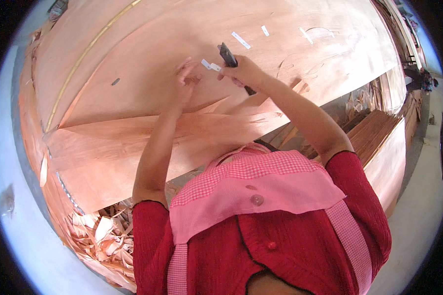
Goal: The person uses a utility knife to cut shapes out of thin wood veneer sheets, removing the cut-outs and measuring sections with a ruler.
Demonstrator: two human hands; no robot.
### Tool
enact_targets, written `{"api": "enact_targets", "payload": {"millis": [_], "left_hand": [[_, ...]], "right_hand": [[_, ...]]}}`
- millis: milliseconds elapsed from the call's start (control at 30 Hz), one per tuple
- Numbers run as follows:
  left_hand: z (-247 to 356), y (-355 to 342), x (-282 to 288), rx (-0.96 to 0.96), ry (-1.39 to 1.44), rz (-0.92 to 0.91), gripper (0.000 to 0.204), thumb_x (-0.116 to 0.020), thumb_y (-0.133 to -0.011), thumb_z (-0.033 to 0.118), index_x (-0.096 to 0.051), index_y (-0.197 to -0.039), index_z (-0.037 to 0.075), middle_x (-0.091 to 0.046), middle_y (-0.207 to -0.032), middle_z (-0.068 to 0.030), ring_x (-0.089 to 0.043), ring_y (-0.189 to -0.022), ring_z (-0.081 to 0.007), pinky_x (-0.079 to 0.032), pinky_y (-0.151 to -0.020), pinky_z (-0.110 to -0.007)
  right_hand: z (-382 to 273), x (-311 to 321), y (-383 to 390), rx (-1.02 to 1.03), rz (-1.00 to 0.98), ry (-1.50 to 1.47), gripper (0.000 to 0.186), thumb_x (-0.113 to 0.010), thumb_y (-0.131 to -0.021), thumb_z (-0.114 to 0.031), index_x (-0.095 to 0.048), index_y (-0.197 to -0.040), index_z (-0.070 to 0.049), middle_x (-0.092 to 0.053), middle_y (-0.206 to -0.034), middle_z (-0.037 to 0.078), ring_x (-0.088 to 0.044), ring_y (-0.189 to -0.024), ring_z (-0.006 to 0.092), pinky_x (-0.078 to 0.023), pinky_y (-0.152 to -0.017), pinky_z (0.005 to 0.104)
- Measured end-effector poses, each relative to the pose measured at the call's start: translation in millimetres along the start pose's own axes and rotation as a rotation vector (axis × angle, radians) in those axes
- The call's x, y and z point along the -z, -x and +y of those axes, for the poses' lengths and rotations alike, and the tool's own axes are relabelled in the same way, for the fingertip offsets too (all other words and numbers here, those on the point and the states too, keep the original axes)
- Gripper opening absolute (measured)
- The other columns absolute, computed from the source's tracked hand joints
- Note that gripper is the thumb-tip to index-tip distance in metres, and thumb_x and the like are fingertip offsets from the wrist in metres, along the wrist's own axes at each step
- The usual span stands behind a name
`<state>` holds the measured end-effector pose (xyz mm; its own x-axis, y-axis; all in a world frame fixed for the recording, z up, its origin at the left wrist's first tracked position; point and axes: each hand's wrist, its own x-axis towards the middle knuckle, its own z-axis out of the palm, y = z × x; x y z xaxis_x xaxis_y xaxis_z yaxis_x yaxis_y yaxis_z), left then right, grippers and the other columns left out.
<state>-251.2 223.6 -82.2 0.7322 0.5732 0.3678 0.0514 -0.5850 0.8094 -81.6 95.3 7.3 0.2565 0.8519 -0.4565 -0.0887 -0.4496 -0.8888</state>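
Right hand (243, 73) fisted around dark knife (228, 55); left hand (186, 78) pinches tape strip (210, 65) on thin, brittle veneer sheet (147, 59); likely tears easily, so press flat beside the fingers.

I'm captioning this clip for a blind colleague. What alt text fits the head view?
A person's right hand grips a dark handheld tool over a large sheet of pale reddish wood veneer, while the left hand presses small white tape pieces onto it. Curled veneer scraps lie heaped at lower left, and the person wears a red top with a pink checked apron.
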Motion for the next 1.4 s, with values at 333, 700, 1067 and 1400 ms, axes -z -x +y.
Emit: {"api": "enact_targets", "payload": {"millis": [333, 700, 1067, 1400], "left_hand": [[8, 19, 40, 0.55, 0.329, 0.164, 0.012, -0.066, -0.076, 0.013, -0.066, -0.086, 0.005, -0.058, -0.102, -0.0076, -0.053, -0.096, -0.0163, -0.042, -0.083, -0.029], [5, -8, 41, 0.306, -0.85, 0.49, 0.025, -0.063, -0.074, 0.018, -0.064, -0.099, 0.015, -0.058, -0.11, -0.002, -0.047, -0.111, -0.0231, -0.033, -0.091, -0.044], [-18, 16, 56, -0.052, -0.768, -0.108, 0.034, -0.058, -0.079, 0.017, -0.058, -0.113, 0.021, -0.047, -0.128, 0.0031, -0.045, -0.114, -0.0223, -0.036, -0.094, -0.039], [-18, 17, 55, -0.154, -0.836, -0.191, 0.036, -0.058, -0.078, 0.015, -0.058, -0.114, 0.021, -0.048, -0.128, 0.0026, -0.045, -0.115, -0.0218, -0.037, -0.092, -0.037]], "right_hand": [[43, -77, -24, -0.089, 0.078, 0.005, 0.013, -0.066, -0.076, -0.012, -0.064, -0.079, 0.0, -0.06, -0.062, 0.005, -0.051, -0.047, 0.011, -0.039, -0.041, 0.0261], [40, -113, -44, -0.331, 0.227, -0.332, 0.014, -0.061, -0.078, -0.007, -0.059, -0.071, 0.006, -0.06, -0.063, 0.013, -0.052, -0.043, 0.016, -0.035, -0.035, 0.0272], [39, -113, -37, -0.308, 0.205, -0.334, 0.015, -0.06, -0.079, -0.009, -0.061, -0.076, 0.005, -0.063, -0.064, 0.01, -0.053, -0.043, 0.013, -0.037, -0.036, 0.0256], [38, -118, -32, -0.14, 0.225, -0.434, 0.015, -0.061, -0.081, -0.012, -0.062, -0.081, 0.003, -0.061, -0.064, 0.008, -0.053, -0.045, 0.0118, -0.039, -0.038, 0.0252]]}}
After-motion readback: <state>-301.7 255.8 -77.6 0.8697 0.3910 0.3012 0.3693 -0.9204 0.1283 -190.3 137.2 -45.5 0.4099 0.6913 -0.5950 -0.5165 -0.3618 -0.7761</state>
